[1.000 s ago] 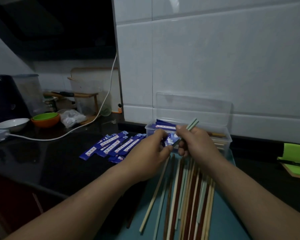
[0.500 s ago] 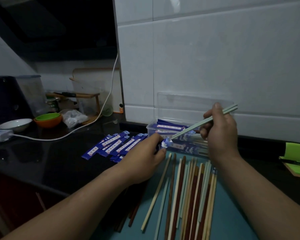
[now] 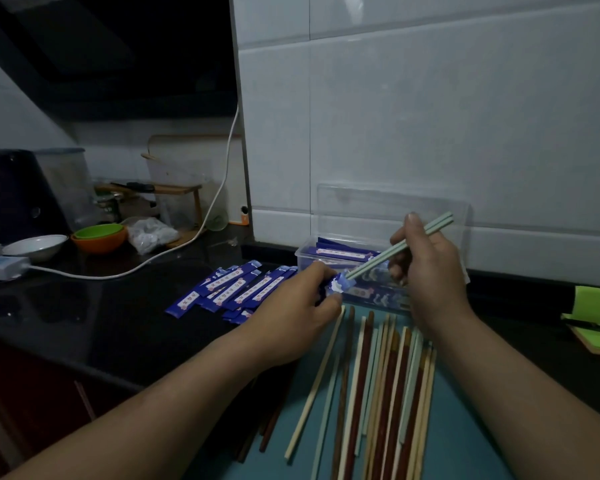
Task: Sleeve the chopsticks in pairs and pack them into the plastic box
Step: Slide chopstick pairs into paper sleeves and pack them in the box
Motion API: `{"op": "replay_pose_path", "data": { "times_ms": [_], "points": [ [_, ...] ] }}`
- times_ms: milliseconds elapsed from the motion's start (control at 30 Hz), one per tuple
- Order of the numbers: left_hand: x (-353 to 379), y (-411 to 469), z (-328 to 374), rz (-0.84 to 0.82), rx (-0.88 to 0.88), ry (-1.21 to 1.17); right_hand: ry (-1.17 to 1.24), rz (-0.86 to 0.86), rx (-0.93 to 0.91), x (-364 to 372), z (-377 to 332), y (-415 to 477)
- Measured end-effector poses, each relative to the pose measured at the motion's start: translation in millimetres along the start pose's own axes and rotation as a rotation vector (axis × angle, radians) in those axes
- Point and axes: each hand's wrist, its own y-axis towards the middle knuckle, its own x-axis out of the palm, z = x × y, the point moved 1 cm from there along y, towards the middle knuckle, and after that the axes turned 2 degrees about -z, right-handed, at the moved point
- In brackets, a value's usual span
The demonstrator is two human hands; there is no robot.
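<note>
– chopsticks (image 3: 400, 249), the pale green pair: where are they?
– the right hand (image 3: 430, 268) pinches them in curled fingers (image 3: 411, 225), with the tips slanting down to the mouth of a blue sleeve (image 3: 336, 286).
– and the left hand (image 3: 291, 308)?
– its fingers (image 3: 326, 301) grip that sleeve's open end. the plastic box (image 3: 305, 252) sits just beyond both sets of fingers, with sleeved pairs inside. loose chopsticks (image 3: 378, 368) lie just on the near side of the fingers. spare sleeves (image 3: 229, 289) lie left of them on the counter (image 3: 101, 306).
</note>
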Motion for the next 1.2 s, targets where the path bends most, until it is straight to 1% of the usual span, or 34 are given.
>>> {"op": "replay_pose_path", "data": {
  "times_ms": [133, 167, 200, 233, 300, 333, 367, 400, 500, 667, 733, 867, 967, 1067, 1133, 1200],
  "points": [
    [1, 7, 6, 0.016, 0.025, 0.033, -0.09, -0.31, 0.08, 11, 8, -7],
    [2, 8, 8, 0.013, 0.028, 0.051, -0.121, -0.366, 0.094, 14, 9, -9],
    [3, 9, 8, 0.007, 0.03, 0.073, -0.129, -0.379, 0.107, 16, 9, -10],
    [4, 10, 8, -0.005, 0.029, 0.095, -0.104, -0.341, 0.125, 16, 8, -9],
    [4, 10, 6, -0.026, 0.016, 0.109, -0.012, -0.194, 0.15, 12, 5, -4],
    [4, 10, 5, -0.034, 0.012, 0.111, -0.005, -0.145, 0.141, 9, 3, -2],
    [5, 10, 4, -0.038, 0.01, 0.117, -0.045, -0.132, 0.127, 7, 3, 0],
    [5, 11, 4, -0.035, 0.014, 0.123, -0.112, -0.156, 0.111, 7, 4, 0],
    [7, 13, 5, -0.025, 0.024, 0.143, -0.251, -0.317, 0.129, 13, 6, -7],
    [8, 17, 3, 0.03, 0.044, 0.165, -0.294, -0.414, 0.12, 17, 8, -10],
    [8, 18, 3, 0.051, 0.034, 0.157, -0.282, -0.395, 0.12, 17, 10, -10],
    [6, 18, 1, 0.076, 0.053, 0.196, -0.23, -0.289, 0.141, 14, 12, -5],
    [6, 19, -4, 0.099, 0.076, 0.248, -0.164, -0.306, 0.173, 15, 15, -5],
    [6, 18, -5, 0.11, 0.087, 0.239, -0.139, -0.323, 0.186, 16, 16, -5],
    [6, 16, -3, 0.116, 0.098, 0.229, -0.129, -0.286, 0.181, 15, 14, -5],
    [4, 16, -2, 0.158, 0.14, 0.273, -0.125, -0.253, 0.178, 14, 12, -4]
  ]
}}
